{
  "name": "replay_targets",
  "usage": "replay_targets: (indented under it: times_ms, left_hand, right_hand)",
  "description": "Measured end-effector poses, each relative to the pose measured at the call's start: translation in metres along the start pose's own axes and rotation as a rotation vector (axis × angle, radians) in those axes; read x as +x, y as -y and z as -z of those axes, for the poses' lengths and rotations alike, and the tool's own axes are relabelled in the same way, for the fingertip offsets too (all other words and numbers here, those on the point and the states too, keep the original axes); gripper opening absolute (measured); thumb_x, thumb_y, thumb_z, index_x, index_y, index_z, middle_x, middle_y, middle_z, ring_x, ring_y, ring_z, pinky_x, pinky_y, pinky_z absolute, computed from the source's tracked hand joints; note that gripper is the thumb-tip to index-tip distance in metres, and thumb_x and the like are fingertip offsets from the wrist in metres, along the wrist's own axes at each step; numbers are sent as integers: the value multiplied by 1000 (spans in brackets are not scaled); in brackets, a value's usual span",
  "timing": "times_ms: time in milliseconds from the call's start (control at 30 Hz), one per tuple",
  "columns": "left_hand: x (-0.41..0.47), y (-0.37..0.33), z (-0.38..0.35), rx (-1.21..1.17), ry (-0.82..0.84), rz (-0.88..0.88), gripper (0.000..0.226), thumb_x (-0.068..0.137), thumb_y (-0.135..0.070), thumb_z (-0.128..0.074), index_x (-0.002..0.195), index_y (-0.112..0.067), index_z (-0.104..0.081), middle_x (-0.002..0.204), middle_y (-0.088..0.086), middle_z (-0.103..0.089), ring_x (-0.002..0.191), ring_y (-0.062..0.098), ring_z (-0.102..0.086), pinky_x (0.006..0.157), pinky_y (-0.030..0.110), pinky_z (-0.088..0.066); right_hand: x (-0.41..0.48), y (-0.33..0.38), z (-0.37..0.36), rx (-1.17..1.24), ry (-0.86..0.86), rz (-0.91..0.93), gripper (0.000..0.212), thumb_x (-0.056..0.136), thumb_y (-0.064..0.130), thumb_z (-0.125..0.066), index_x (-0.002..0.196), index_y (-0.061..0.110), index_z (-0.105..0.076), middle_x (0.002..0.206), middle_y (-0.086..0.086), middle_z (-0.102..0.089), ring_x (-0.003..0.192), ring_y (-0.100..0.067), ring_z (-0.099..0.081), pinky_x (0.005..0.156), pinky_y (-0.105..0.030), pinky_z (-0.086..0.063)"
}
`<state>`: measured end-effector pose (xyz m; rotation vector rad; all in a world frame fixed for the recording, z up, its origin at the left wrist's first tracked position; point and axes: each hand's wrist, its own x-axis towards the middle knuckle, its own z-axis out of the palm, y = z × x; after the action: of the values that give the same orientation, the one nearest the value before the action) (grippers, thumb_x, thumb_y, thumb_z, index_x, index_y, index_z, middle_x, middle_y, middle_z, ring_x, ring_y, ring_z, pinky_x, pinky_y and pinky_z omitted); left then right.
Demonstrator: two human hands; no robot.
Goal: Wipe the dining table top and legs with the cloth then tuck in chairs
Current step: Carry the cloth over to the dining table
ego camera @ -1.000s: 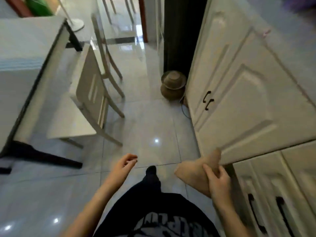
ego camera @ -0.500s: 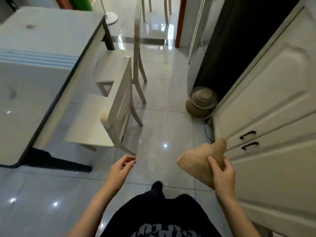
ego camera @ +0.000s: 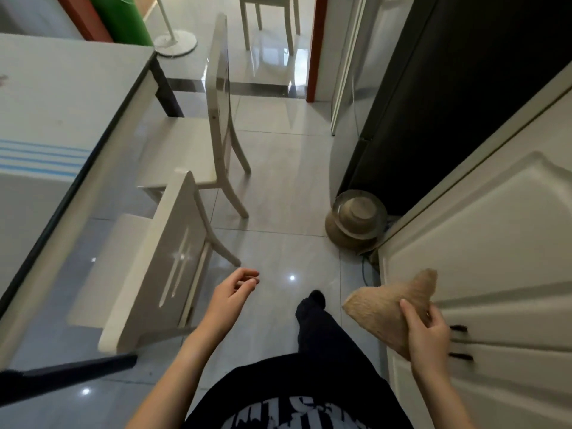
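Gripping the tan cloth (ego camera: pixel 383 308) between thumb and curled fingers, the right hand (ego camera: pixel 428 339) holds it in the air beside the white cabinet doors (ego camera: pixel 495 243). The cloth juts up and to the left from the hand. The left hand (ego camera: pixel 230 297) hangs empty, fingers loosely curled, near the nearer chair (ego camera: pixel 161 264), which stands out from the dining table (ego camera: pixel 62 103) at left.

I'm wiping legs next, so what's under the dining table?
A dark leg at the far corner and a dark foot bar near you. The tabletop covers everything farther under.
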<state>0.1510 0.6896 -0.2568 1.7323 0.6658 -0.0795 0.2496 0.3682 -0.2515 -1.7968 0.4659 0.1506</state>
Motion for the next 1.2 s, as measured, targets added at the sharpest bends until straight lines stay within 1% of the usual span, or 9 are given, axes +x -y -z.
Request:
replay_targets:
  times_ms: [133, 300, 400, 500, 633, 733, 900, 1000, 1200]
  left_hand:
    - [57, -38, -4, -19, -53, 26, 18, 87, -32, -54, 100, -26, -66, 98, -5, -70, 96, 10, -65, 86, 31, -51]
    - [125, -78, 11, -37, -205, 52, 18, 91, -26, -53, 103, -21, -66, 98, -4, -69, 92, 12, -66, 88, 33, -52]
    - [163, -86, 26, -37, -259, 82, 26, 82, -37, -51, 100, -25, -66, 96, -4, -70, 91, 11, -66, 86, 34, -52]
    - [211, -92, 41, -72, -312, 109, 31, 77, -44, -53, 98, -25, -66, 93, -1, -71, 89, 15, -67, 86, 38, -52]
    - [290, -107, 63, -87, -272, 108, 46, 69, -58, -48, 98, -26, -65, 94, -2, -70, 89, 12, -66, 84, 35, -51]
    - [358, -133, 84, -105, -229, 65, 48, 67, -58, -48, 97, -25, -64, 94, -1, -70, 81, 2, -64, 80, 28, -49]
    - [457, -186, 113, -90, -132, 17, 27, 81, -38, -52, 100, -25, -65, 97, -2, -70, 91, 4, -65, 85, 22, -50]
    - [513, -218, 122, -72, -82, -4, 21, 86, -31, -55, 102, -21, -65, 98, -1, -70, 93, 7, -65, 81, 15, -49]
    - [627, -259, 129, -53, -36, -8, 38, 77, -47, -52, 102, -22, -67, 98, -1, -70, 95, 12, -65, 85, 29, -52]
  right_hand:
    - [70, 46, -29, -47, 62, 20, 5, 90, 17, -66, 94, 17, -65, 94, -5, -69, 93, -24, -64, 82, -37, -51]
    - [151, 114, -92, -72, 213, 84, 9, 89, 19, -67, 97, 18, -65, 95, -3, -68, 91, -17, -64, 71, -29, -49]
    - [195, 140, -137, -103, 260, 90, 26, 88, 25, -69, 110, 11, -63, 106, -6, -67, 100, -21, -63, 87, -37, -52]
    - [234, 163, -184, -120, 301, 104, 29, 88, 23, -70, 111, 8, -63, 108, -8, -68, 103, -24, -62, 95, -44, -50]
    - [284, 196, -248, -114, 300, 101, 14, 88, 17, -69, 98, 13, -59, 101, -2, -66, 96, -22, -60, 87, -36, -46]
    - [318, 227, -293, -97, 303, 95, 16, 90, 17, -66, 103, 8, -64, 98, -5, -68, 94, -21, -63, 79, -32, -49]
    - [370, 279, -351, -39, 207, 67, 8, 90, 14, -65, 98, 13, -66, 99, -11, -70, 92, -21, -65, 77, -33, -50]
    - [399, 306, -374, -17, 196, 42, 8, 92, 18, -64, 100, 20, -64, 99, -4, -69, 92, -16, -64, 77, -32, -49]
    - [480, 336, -418, -1, 102, -25, 27, 90, 23, -65, 116, 14, -63, 105, -6, -68, 97, -19, -64, 85, -35, -49]
